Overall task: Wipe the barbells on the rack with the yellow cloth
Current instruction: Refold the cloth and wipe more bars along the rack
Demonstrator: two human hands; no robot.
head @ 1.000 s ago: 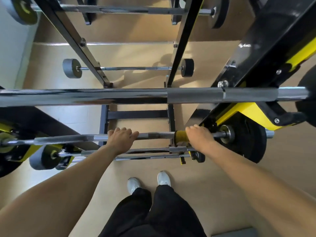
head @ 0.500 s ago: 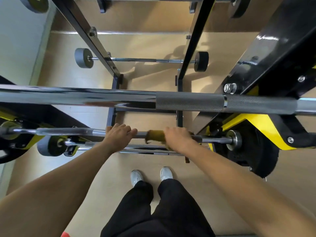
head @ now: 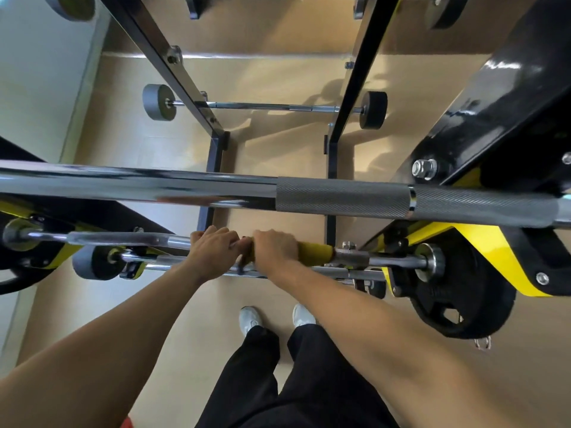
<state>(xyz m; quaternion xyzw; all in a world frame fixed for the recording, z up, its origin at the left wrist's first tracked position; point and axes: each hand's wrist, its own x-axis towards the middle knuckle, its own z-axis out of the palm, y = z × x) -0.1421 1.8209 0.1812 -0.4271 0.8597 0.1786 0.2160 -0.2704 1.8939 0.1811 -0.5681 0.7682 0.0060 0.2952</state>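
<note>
Head camera looks down at your two hands in the middle of the frame. Your left hand [head: 213, 253] curls its fingers over the thin barbell [head: 129, 239] that crosses the frame from left to right. Your right hand [head: 275, 250] sits just beside it, almost touching, and grips the yellow cloth [head: 315, 253] wrapped around the same bar; the cloth sticks out on the right side of that hand. A thicker bar with a knurled grip [head: 340, 197] lies above your hands, closer to the camera. At the upper centre a small barbell [head: 278, 107] rests on the black rack [head: 355, 94]. A black weight plate [head: 457, 298] is at the right. Your white shoes [head: 250, 318] stand on the floor below.
</note>
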